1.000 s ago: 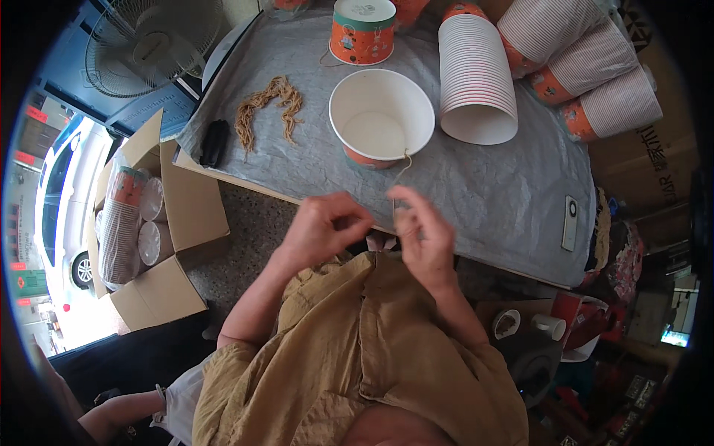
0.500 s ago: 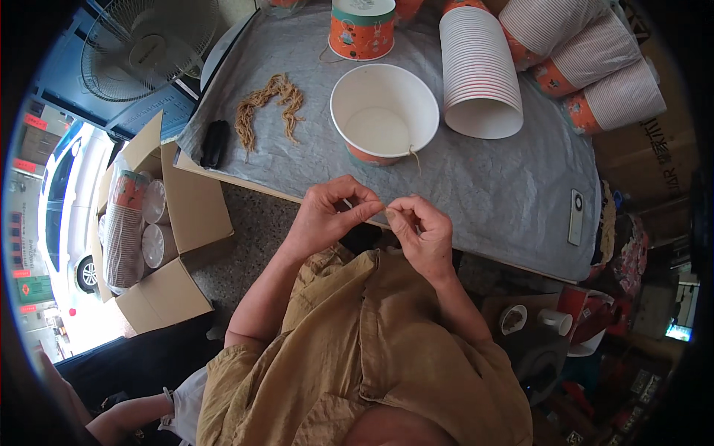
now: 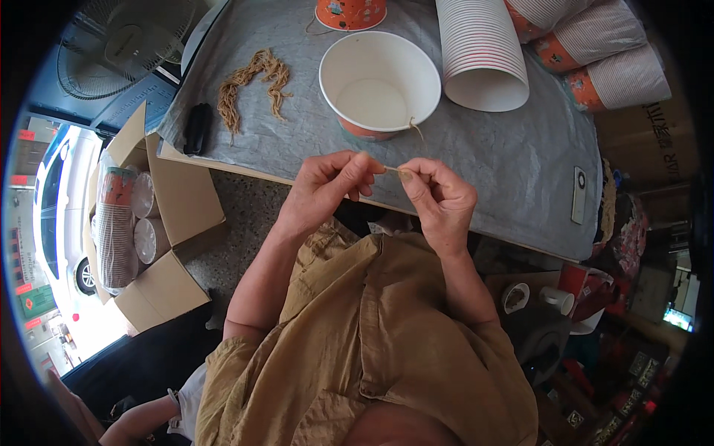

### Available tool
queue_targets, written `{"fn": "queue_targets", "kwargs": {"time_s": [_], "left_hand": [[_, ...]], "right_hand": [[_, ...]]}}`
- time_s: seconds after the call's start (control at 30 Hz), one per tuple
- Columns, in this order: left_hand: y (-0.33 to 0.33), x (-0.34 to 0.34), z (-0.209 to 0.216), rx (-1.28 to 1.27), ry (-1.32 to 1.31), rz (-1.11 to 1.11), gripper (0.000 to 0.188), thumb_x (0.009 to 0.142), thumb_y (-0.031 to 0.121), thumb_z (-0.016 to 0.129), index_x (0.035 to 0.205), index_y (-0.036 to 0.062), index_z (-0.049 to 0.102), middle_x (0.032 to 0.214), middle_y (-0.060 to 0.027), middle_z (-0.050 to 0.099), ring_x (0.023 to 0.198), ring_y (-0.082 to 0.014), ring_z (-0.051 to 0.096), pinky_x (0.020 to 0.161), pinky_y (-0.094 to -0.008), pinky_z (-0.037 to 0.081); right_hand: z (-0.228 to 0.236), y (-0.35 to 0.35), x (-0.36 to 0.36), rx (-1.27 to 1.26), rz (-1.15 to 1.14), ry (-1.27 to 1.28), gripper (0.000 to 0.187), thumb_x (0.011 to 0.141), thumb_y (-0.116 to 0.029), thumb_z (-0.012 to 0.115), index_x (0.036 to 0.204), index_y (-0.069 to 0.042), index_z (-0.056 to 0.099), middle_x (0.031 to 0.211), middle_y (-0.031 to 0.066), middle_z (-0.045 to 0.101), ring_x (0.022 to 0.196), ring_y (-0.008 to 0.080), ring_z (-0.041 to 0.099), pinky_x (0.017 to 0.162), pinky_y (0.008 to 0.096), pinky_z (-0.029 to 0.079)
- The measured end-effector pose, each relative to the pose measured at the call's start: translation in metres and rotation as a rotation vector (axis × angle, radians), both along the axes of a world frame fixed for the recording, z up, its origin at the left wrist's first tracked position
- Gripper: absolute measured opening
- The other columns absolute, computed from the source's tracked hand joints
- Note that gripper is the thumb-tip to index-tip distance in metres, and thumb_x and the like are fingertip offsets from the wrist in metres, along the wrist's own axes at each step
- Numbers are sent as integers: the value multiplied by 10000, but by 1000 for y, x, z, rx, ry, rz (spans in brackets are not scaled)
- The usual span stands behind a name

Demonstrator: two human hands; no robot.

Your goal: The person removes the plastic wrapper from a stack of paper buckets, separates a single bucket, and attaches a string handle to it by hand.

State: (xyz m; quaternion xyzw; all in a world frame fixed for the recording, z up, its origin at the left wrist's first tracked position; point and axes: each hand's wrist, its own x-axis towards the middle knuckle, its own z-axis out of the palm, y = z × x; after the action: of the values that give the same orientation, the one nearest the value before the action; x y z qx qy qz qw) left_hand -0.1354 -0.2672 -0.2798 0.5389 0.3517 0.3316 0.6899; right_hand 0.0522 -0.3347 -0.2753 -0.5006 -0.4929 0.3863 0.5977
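Note:
A short tan string [image 3: 392,169] is stretched between my two hands, just off the table's near edge. My left hand [image 3: 327,186] pinches one end between thumb and fingers. The other end is pinched by my right hand [image 3: 444,195]. Beyond them stands a white paper bucket [image 3: 381,82] with an orange outside, upright, its mouth facing up. A thin tan string [image 3: 417,128] hangs from the right side of its rim. To the left lies a loose bundle of tan strings [image 3: 253,80] on the grey table cover [image 3: 513,178].
A nested stack of paper buckets [image 3: 485,63] lies on the table, with wrapped stacks [image 3: 621,78] to its right. An orange bucket [image 3: 351,13] stands behind. An open cardboard box [image 3: 190,197] holds wrapped cups at left. A black object [image 3: 197,128] lies near the table's left edge.
My hands have moved apart a little, with the string now showing taut between them. The view has shifted, so the table things sit higher in the picture.

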Motion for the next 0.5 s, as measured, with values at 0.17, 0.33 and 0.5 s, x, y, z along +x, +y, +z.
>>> {"fn": "queue_targets", "kwargs": {"time_s": [0.17, 0.33, 0.5], "left_hand": [[-4, 12, 9, -40, 28, -25, 497, 1069, 457, 519, 988, 10, 721, 747, 7, 611, 698, -65, 581, 631, -222, 460], [0, 20, 17, 28, 103, -83, 397, 1052, 387, 586, 888, 31, 650, 758, 29, 592, 697, -43, 540, 632, -222, 450], [-6, 20, 4, 56, 20, -10, 285, 1051, 297, 609, 922, 43, 631, 782, 39, 598, 715, -37, 536, 648, -218, 444]], "right_hand": [[1, 2, 5, 40, -30, -83, 50, 950, 6, 695, 1000, 8, 697, 766, -66, 561, 648, 8, 435, 578, 186, 370], [-1, 1, 9, 61, -6, -174, 67, 919, 17, 712, 980, -6, 698, 743, -51, 545, 622, 21, 417, 556, 198, 354], [-2, 1, 12, 43, 23, -212, 65, 916, 13, 717, 973, -13, 699, 738, -54, 544, 623, 22, 421, 551, 206, 359]]}}
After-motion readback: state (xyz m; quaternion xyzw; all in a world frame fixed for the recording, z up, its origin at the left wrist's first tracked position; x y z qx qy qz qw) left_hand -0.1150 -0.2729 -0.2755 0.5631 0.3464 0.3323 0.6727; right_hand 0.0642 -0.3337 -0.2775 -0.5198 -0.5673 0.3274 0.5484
